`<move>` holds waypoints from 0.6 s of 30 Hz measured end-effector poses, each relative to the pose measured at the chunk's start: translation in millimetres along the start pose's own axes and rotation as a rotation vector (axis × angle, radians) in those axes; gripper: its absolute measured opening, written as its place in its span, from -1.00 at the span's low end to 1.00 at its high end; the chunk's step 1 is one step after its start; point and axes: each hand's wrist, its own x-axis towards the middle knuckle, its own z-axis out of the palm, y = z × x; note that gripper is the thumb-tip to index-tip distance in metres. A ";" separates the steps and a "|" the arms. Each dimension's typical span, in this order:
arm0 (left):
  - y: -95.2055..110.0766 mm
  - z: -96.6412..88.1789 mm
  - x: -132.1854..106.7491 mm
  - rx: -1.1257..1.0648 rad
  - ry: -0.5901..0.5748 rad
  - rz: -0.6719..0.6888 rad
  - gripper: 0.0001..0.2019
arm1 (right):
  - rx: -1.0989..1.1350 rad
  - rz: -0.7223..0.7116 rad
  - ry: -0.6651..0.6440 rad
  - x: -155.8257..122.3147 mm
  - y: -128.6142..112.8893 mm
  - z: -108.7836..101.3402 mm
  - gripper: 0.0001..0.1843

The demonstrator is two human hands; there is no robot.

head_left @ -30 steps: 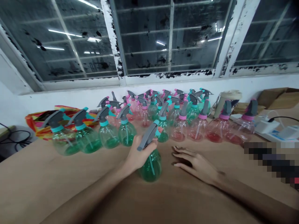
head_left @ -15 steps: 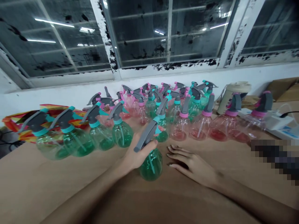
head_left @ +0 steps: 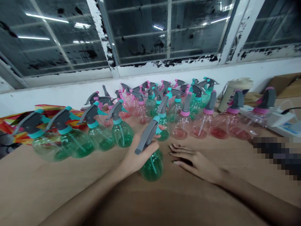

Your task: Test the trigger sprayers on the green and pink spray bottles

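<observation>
My left hand (head_left: 139, 153) is wrapped round the neck of a green spray bottle (head_left: 152, 168) with a grey trigger head and turquoise nozzle. The bottle is upright in front of me, with green liquid and a dip tube showing inside. My right hand (head_left: 195, 161) rests palm down on the table to the right of it, fingers stretched out and holding nothing. Left of my left hand stand several green spray bottles (head_left: 122, 135) in a slanting row. Beyond my right hand is a row of several pink spray bottles (head_left: 180, 130) with pink collars.
More spray bottles (head_left: 141, 113) crowd the back of the wooden table (head_left: 98, 175) by the wall. A patterned red-yellow bag (head_left: 50, 110) lies at left. At right are a beige jug (head_left: 236, 94), a white power strip (head_left: 279, 124) and a cardboard box (head_left: 288, 86).
My view has shifted slightly. My right hand has slid a little to the right, away from the bottle. My left hand keeps its grip on the green spray bottle.
</observation>
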 end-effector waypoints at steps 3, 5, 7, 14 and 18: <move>0.1 -0.1 1.5 0.002 -0.012 0.030 -0.55 | 0.019 0.005 0.002 -0.7 1.7 -0.5 -0.63; -0.3 0.1 1.7 -0.002 -0.006 0.029 -0.55 | 0.016 0.003 -0.004 -1.1 3.0 0.3 -0.64; -1.4 0.5 1.4 -0.013 0.015 0.015 -0.56 | 0.011 0.002 -0.016 -1.3 4.0 1.3 -0.64; -1.3 1.9 0.8 0.022 0.032 0.011 -0.61 | 0.019 0.018 -0.016 -1.9 3.5 1.2 -0.64; 3.8 1.1 1.4 0.063 0.032 0.032 -0.65 | 0.024 0.007 -0.014 -2.0 2.7 -0.4 -0.64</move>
